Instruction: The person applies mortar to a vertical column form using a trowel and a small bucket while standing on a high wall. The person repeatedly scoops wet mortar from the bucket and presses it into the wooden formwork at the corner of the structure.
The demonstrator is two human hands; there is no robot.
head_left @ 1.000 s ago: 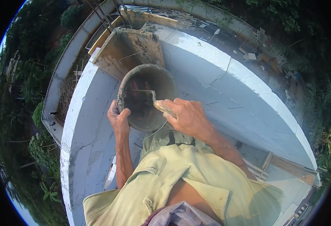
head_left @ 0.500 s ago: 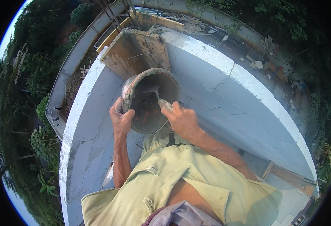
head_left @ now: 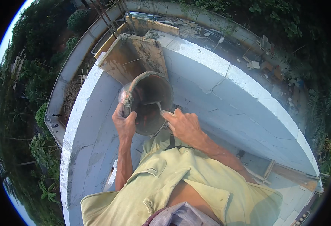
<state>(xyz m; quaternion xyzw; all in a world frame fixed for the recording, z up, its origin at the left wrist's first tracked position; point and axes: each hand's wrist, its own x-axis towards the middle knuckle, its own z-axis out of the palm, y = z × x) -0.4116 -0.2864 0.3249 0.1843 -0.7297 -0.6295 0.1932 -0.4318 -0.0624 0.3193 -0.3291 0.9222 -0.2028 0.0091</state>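
Observation:
A round bucket (head_left: pixel 162 88) with mortar caked along its rim is tilted in front of my body, its mouth facing me. My left hand (head_left: pixel 125 123) is closed on the left side of the rim, thumb over the edge. In my right hand (head_left: pixel 184 125) is a trowel (head_left: pixel 160 106), its fingers wrapped round the handle. The trowel's metal neck and blade reach inside the bucket, close to the inner wall. Inside the bucket it is dark, so how much mortar lies at the bottom is hard to make out.
White block walls (head_left: pixel 244 98) rise on both sides and meet ahead at a stained wooden formwork board (head_left: pixel 137 56). Steel bars (head_left: pixel 106 17) stand up behind it. Beyond lie scattered scraps (head_left: pixel 253 64), a boundary wall and trees. A wooden plank (head_left: pixel 291 176) sits at the lower right.
The bucket's mouth has turned slightly and appears narrower. My right hand has shifted a little with the trowel, whose blade now sits lower in the bucket. My left hand keeps its hold.

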